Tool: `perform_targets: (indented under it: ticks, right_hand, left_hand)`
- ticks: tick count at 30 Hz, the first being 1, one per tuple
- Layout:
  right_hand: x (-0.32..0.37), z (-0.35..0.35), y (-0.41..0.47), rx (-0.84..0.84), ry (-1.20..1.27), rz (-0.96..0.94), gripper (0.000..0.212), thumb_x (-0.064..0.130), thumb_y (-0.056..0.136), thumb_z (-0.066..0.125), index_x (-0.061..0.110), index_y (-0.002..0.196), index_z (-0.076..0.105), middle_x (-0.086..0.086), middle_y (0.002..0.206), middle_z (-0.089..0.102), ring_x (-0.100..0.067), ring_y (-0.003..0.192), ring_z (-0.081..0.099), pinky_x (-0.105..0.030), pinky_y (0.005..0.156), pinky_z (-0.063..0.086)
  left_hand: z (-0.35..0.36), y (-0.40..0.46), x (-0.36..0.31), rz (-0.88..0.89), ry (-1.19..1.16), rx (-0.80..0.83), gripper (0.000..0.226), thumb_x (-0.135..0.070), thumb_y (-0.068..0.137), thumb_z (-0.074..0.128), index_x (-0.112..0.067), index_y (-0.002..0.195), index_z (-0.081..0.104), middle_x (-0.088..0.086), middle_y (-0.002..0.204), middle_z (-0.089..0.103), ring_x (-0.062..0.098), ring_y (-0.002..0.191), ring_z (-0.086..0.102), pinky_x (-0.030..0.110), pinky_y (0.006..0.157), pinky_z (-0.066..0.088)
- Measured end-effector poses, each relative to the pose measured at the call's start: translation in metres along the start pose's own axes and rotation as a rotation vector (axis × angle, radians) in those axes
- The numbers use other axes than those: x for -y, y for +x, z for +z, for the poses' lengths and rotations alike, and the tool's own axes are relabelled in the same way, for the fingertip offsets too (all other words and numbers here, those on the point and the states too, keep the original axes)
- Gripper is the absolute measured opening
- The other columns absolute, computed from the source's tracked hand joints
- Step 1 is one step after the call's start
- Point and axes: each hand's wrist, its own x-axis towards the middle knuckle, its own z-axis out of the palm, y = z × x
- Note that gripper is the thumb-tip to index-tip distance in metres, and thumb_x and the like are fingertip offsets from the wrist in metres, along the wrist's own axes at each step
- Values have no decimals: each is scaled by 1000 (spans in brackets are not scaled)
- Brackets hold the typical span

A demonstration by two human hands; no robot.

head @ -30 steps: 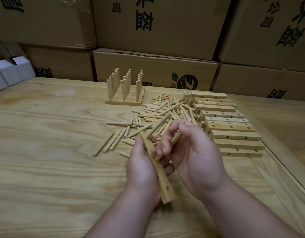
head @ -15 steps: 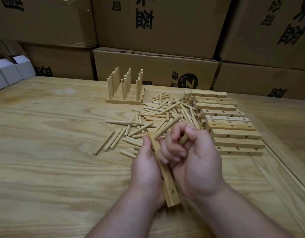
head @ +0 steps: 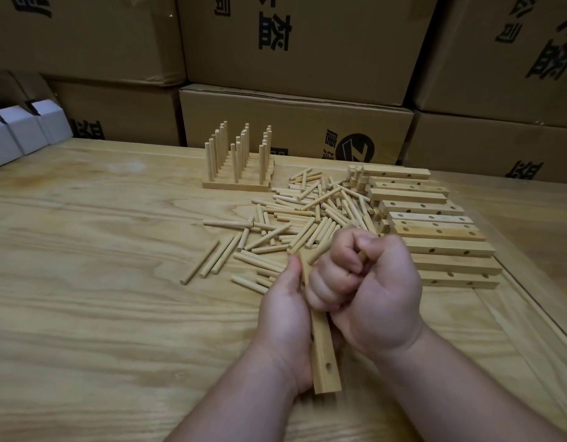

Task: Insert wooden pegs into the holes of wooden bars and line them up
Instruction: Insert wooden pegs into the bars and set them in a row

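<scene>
Now we grip the pale drilled wooden bar in our left hand — right hand fisted around short round wooden pegs — next, seating one squarely.

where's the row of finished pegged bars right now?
In the head view, the finished pegged bars stand at the far centre of the table, just left of the loose peg pile and before the cardboard boxes.
</scene>
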Motion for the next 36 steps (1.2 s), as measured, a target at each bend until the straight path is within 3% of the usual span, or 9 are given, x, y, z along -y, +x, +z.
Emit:
perform_targets:
  ticks: [5,11,18,23,25,28,33,36]
  right_hand:
    - [3,-2,1,62,-12,33,22,34,62,54,21,49,42,7,41,28,-2,42,21,-19,49,18]
    - [-9,-1,2,25,-7,-5,26,21,75,36,21,50,43,6,41,28,-3,40,23,-17,48,22]
    - [-15,-1,-4,-112,39,-81,25,22,78,34,19,54,44,3,44,26,-7,42,21,-20,47,22]
    - [-2,5,-4,-89,39,-82,9,13,73,37,14,74,46,0,48,30,-14,44,26,-28,45,27]
    - [-1,6,-4,-55,25,-83,5,16,70,44,12,74,45,0,49,29,-13,44,23,-28,46,22]
    - [-3,5,-8,-26,33,-96,24,33,67,49,10,68,43,1,48,27,-10,45,19,-26,46,16]
    - [-3,3,-6,-21,29,-91,21,34,62,52,14,61,47,4,45,27,-6,44,19,-21,48,16]
    - [-3,1,-3,-8,17,-68,19,34,60,53,16,58,46,6,44,26,-4,44,19,-17,49,18]
  left_hand:
    - [-2,3,0,-29,57,-38,74,-65,95,39,-7,80,82,18,87,76,24,79,76,30,72,59]
    - [-6,7,-6,-63,13,-94,71,-61,98,40,-8,72,80,16,78,72,26,77,72,35,84,52]
    - [-6,10,-6,-72,17,-110,75,-65,96,39,-8,63,74,18,69,68,27,67,71,35,73,53]
    - [-2,9,-6,-99,76,-86,82,-70,95,30,-8,87,83,26,102,74,33,86,75,37,77,52]
    - [-2,9,-7,-84,69,-68,84,-69,96,28,-7,83,82,27,99,74,32,85,76,37,78,52]
    - [-2,9,-7,-75,53,-52,84,-68,97,30,-5,74,81,25,84,73,30,76,76,37,76,52]
    - [-2,8,-5,-76,48,-75,80,-68,96,36,-3,85,81,28,101,73,33,93,74,41,87,53]
    - [-2,8,-5,-82,55,-81,77,-69,94,39,-5,84,82,24,96,74,31,88,74,39,81,54]
